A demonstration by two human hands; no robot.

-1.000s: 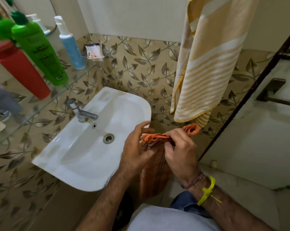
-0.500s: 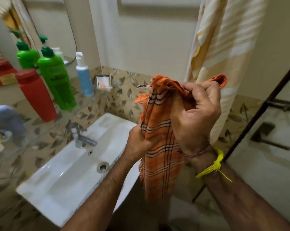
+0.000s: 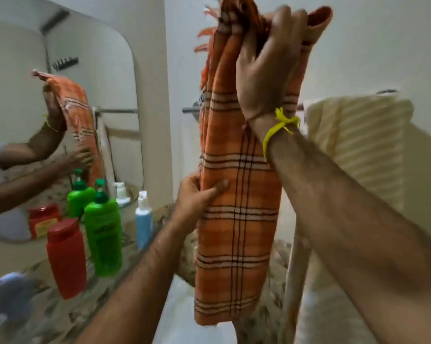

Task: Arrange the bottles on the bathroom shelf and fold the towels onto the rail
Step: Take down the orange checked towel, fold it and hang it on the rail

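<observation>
Orange checked towel (image 3: 236, 219) hangs folded lengthwise from our right hand (image 3: 264, 70), whose fingers bunch its top edge overhead, while our left hand (image 3: 197, 197) pinches its left side midway down. Let either grip loosen and the layers could slide apart. Behind, partly hidden, the rail (image 3: 192, 110) seems crowded by the cream towel (image 3: 358, 145).

The rail (image 3: 192, 110) shows bare only at its left end, beside the wall; its middle is hidden behind the hanging orange towel (image 3: 236, 219), and the striped cream towel (image 3: 358, 145) covers its right stretch. On the shelf (image 3: 60, 316) below left, the red bottle (image 3: 66, 256), green bottle (image 3: 104, 234) and blue bottle (image 3: 143, 222) stand close together in a row, leaving narrow gaps. Open wall lies above the cream towel.
</observation>
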